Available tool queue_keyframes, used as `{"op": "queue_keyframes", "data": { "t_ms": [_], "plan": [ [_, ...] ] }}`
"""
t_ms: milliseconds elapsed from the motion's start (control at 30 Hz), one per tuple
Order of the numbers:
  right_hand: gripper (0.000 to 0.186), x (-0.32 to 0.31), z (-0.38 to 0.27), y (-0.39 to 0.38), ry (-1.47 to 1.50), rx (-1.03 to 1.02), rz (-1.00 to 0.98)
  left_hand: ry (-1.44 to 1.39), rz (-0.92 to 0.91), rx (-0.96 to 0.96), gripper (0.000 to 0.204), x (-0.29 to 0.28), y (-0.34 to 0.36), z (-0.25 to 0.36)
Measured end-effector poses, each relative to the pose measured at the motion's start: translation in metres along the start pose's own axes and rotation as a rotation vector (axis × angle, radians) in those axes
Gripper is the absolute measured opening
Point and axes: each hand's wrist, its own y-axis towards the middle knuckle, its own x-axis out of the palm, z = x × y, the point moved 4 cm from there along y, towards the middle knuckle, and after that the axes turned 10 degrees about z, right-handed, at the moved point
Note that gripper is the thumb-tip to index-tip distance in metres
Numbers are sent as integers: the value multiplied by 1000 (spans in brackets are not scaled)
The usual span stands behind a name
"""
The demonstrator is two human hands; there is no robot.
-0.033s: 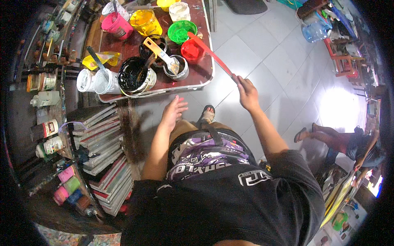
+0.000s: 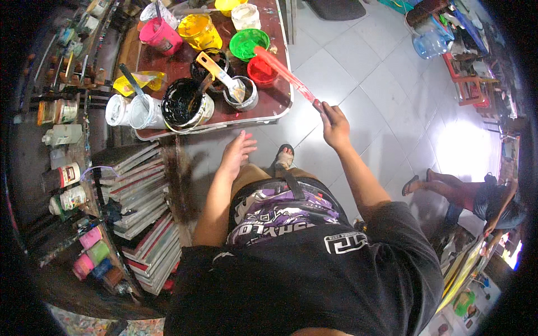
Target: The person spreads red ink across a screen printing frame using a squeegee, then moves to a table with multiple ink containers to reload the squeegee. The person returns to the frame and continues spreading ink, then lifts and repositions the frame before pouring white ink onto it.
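My right hand (image 2: 336,127) is closed around the lower end of a long paint stirring stick (image 2: 284,73) coated in red paint. Its far end reaches over the small red paint tub (image 2: 261,73), beside the rim of a green paint tub (image 2: 249,43). In front of the table's near edge, my left hand (image 2: 238,152) is open with fingers stretched out and holds nothing. Nearest to it on the table are a white tub of black paint (image 2: 203,115) and a grey-smeared tub (image 2: 250,103) with an orange-handled scraper (image 2: 215,68) lying across it.
Yellow (image 2: 200,32), pink (image 2: 161,37) and white tubs crowd the dark red table (image 2: 274,103). Stacked frames (image 2: 134,190) stand below at left, beside shelves of paint jars. Another person (image 2: 476,199) is at the far right. A clear water jug (image 2: 430,45) stands top right.
My right hand has shifted slightly left, and the red stick has turned a little so its wet red face shows more. My left hand has barely moved.
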Motion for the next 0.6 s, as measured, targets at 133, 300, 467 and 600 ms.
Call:
{"op": "queue_keyframes", "data": {
  "t_ms": [133, 300, 467, 600],
  "plan": [
    [38, -9, 38, -30, -171, -54, 26, 18, -7, 26, 63, -5, -3, 9],
    [40, -82, 79, -90, -292, 160, 116, 67, -99, -25, 62, 4, 13, 14],
    [38, -116, 42, -112, -290, 308, 606, 317, -442, 42, 57, 62, 40, 28],
    [37, -95, 17, -157, -317, 552, 958, 501, -697, 83, 58, 110, 43, 45]
  ]
}}
